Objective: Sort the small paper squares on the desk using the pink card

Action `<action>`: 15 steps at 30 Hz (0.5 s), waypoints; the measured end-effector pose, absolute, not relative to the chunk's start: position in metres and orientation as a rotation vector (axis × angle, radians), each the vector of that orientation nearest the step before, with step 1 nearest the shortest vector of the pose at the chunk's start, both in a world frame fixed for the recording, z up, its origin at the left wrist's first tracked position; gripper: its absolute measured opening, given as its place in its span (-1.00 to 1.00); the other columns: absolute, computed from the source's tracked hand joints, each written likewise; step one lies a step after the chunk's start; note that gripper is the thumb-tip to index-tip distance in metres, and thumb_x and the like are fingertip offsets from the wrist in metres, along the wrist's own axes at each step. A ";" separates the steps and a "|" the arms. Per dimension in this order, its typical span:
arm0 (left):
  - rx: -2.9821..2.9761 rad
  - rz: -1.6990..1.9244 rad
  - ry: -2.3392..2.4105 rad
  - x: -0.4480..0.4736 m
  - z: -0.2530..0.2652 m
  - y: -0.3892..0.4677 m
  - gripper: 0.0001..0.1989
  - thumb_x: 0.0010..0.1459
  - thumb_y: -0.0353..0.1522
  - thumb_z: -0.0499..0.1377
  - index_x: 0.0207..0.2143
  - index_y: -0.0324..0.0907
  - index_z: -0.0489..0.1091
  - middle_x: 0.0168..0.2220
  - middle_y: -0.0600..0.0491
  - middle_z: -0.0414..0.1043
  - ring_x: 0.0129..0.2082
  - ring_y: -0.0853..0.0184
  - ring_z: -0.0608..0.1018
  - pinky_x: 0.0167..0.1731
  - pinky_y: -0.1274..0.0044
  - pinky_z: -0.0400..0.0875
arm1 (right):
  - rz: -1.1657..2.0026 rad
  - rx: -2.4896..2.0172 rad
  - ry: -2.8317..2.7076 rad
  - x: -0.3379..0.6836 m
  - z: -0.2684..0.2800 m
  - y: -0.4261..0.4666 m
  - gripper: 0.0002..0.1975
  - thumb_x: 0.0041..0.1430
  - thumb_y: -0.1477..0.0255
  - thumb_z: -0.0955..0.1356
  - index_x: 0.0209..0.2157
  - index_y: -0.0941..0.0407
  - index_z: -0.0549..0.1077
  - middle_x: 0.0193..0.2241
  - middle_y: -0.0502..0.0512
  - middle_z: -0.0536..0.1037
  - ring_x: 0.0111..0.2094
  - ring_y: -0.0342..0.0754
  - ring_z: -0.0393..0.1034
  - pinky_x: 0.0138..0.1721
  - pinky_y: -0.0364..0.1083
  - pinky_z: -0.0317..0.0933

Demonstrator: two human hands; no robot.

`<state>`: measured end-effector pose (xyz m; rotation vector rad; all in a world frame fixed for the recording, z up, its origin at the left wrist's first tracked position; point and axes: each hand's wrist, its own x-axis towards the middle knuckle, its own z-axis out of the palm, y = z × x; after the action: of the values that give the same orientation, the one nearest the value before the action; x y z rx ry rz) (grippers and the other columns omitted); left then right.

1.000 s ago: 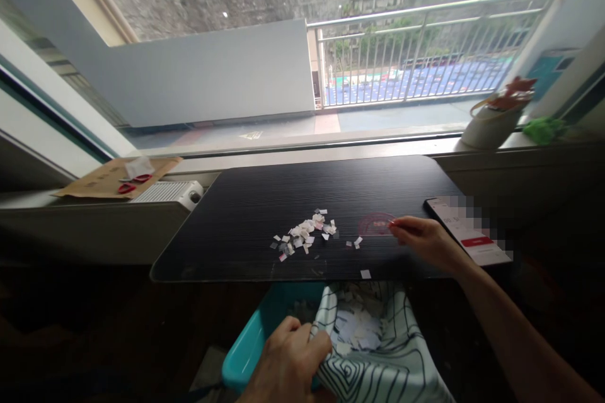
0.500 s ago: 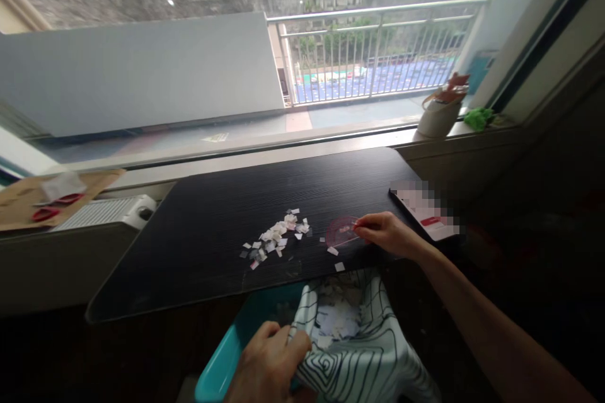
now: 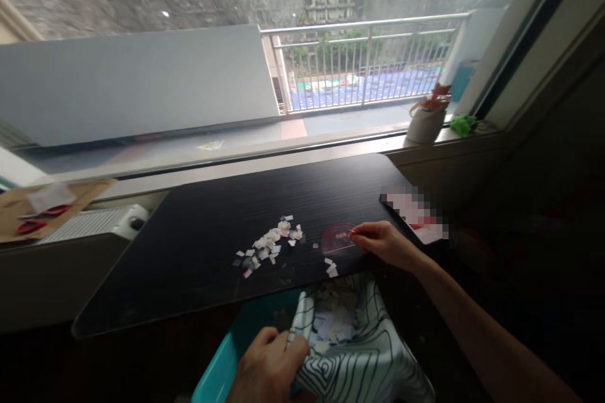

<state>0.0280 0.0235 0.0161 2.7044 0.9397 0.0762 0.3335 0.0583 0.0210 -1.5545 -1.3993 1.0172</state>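
My right hand [image 3: 385, 242] pinches the edge of a see-through pink protractor [image 3: 334, 240], which lies low over the black table [image 3: 198, 214]. A few small paper scraps [image 3: 331, 269] lie just in front of the protractor, near the table's front edge. Farther left is a loose heap of cut paper bits [image 3: 269, 242]. My left hand [image 3: 271, 362] is closed on the rim of a pale bag with black line patterns [image 3: 363, 362], holding its mouth open below the table edge. White paper scraps [image 3: 333, 321] lie inside the bag.
Under the bag is a turquoise tub [image 3: 222, 349]. A phone-like flat object [image 3: 416, 217], partly pixelated, lies at the table's right edge. Red-handled scissors [image 3: 33, 225] rest on cardboard [image 3: 89, 195] at left. A white container [image 3: 425, 126] stands on the windowsill.
The view has shifted slightly. One scrap in front of the protractor has moved nearer the table edge, close against another. Both hands keep their hold.
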 end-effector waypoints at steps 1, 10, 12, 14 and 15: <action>2.699 0.055 0.948 0.029 0.016 0.022 -0.78 -0.12 -0.43 0.26 -0.35 -0.14 0.35 -0.39 0.08 0.44 -0.35 0.21 0.43 -0.26 0.44 0.29 | 1.007 -1.558 -1.392 0.333 0.020 0.060 -0.71 0.10 0.26 0.34 -0.32 0.20 0.56 -0.54 0.00 0.49 -0.54 -0.17 0.28 -0.50 -0.19 0.15; 2.634 0.102 1.010 0.034 0.017 0.015 -0.73 -0.15 -0.36 0.36 -0.41 -0.15 0.31 -0.45 0.12 0.38 -0.43 0.30 0.36 -0.27 0.45 0.23 | 1.061 -1.624 -1.463 0.341 0.026 0.051 -0.69 0.10 0.22 0.35 -0.34 0.20 0.55 -0.57 -0.02 0.44 -0.53 -0.16 0.27 -0.49 -0.18 0.14; 2.626 0.105 1.011 0.036 0.019 0.015 -0.72 -0.16 -0.37 0.36 -0.43 -0.15 0.30 -0.45 0.13 0.37 -0.43 0.31 0.35 -0.27 0.46 0.22 | 1.057 -1.638 -1.451 0.343 0.025 0.050 -0.67 0.10 0.20 0.34 -0.33 0.20 0.55 -0.55 -0.01 0.45 -0.52 -0.16 0.28 -0.48 -0.17 0.15; 2.618 0.102 1.009 0.037 0.021 0.015 -0.72 -0.16 -0.37 0.36 -0.43 -0.15 0.29 -0.45 0.13 0.37 -0.44 0.31 0.35 -0.27 0.46 0.21 | 1.105 -1.626 -1.471 0.342 0.024 0.049 -0.67 0.10 0.21 0.34 -0.34 0.20 0.54 -0.54 -0.01 0.45 -0.52 -0.16 0.27 -0.48 -0.17 0.14; 2.615 0.102 1.009 0.037 0.021 0.015 -0.72 -0.16 -0.37 0.35 -0.43 -0.15 0.29 -0.45 0.13 0.37 -0.44 0.31 0.35 -0.27 0.46 0.21 | 1.133 -1.614 -1.487 0.341 0.023 0.049 -0.68 0.10 0.21 0.34 -0.35 0.20 0.54 -0.54 -0.01 0.45 -0.52 -0.16 0.27 -0.48 -0.17 0.14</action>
<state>0.0374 0.0146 0.0210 2.6153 1.0092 0.1020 0.3412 0.0486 0.0234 -1.6142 -1.4867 1.1333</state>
